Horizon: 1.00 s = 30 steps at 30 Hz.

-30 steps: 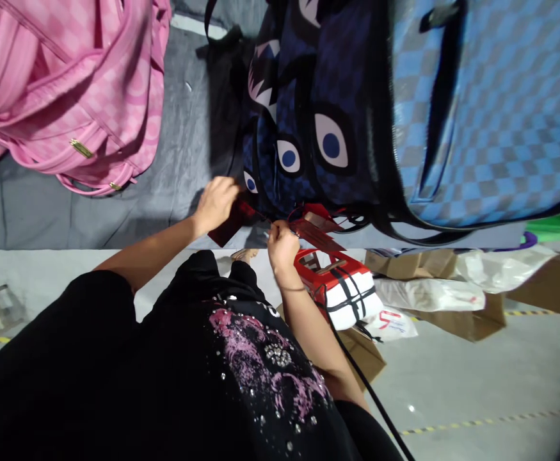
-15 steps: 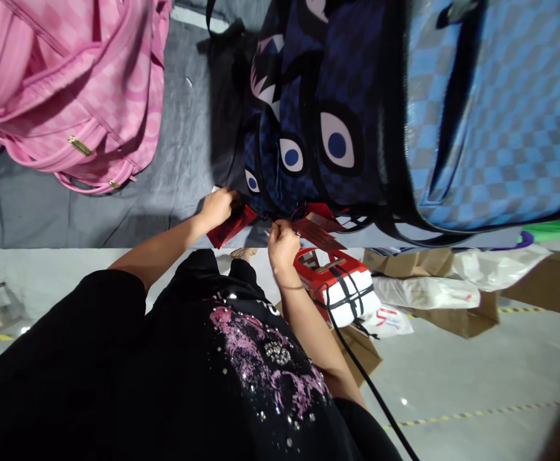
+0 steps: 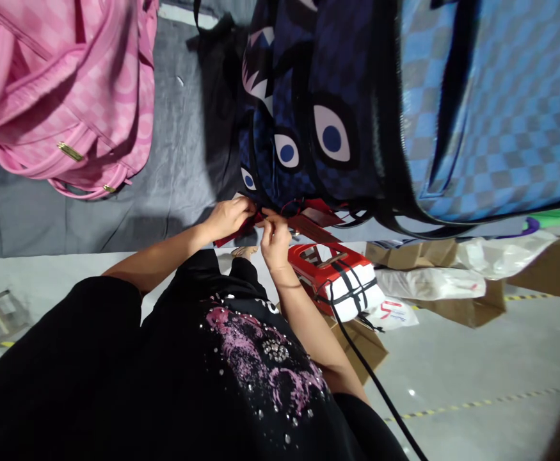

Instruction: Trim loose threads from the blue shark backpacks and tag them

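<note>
Left hand pinches one red tag | right hand curled, touching it, grip unclear | two spare tags just right | one eyed backpack above both hands

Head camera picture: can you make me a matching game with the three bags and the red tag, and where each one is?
Things
1. pink bag
2. dark blue bag with eyes
3. light blue checked bag
4. red tag

Places
A. right side of the picture
B. left side of the picture
C. pinched in the left hand
D. middle of the picture, between the other two bags

Pairs: 1-B, 2-D, 3-A, 4-C
</note>
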Tool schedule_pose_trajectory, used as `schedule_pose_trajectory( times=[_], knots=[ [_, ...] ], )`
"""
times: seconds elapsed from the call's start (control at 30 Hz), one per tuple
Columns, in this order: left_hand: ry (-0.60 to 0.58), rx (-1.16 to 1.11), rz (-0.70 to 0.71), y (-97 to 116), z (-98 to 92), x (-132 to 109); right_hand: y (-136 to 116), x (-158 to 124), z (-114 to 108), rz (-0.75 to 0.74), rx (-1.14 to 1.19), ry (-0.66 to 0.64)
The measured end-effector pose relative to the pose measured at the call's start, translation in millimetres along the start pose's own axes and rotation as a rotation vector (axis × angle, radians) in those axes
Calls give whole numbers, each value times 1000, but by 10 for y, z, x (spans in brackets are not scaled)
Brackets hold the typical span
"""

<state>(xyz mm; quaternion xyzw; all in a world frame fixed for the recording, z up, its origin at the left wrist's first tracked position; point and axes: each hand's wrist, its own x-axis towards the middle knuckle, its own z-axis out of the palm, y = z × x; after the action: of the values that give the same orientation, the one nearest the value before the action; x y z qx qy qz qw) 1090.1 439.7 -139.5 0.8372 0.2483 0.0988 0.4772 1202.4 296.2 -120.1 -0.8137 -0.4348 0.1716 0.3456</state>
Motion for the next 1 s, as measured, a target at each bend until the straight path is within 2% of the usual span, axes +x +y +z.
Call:
schedule_pose_trajectory(
  times=[0.13, 0.3, 0.43, 0.63, 0.83, 1.0],
  knots=[
    [11, -255, -114, 19, 113, 53, -3, 78, -40, 154, -37, -82],
    [-23, -326, -69, -62, 160, 23, 37, 127, -132, 16, -102, -268],
    [-38, -249, -44, -49, 139, 12, 53, 123, -150, 5, -51, -343],
    [-109, -61, 15, -69, 127, 8, 19, 163, -184, 167, 28, -389],
    [-134, 55, 24, -33, 155, -15, -57, 221, -224, 94, -107, -413],
    [-203, 187, -59, 114, 121, -3, -71, 229, -224, 53, -226, -446]
  ],
)
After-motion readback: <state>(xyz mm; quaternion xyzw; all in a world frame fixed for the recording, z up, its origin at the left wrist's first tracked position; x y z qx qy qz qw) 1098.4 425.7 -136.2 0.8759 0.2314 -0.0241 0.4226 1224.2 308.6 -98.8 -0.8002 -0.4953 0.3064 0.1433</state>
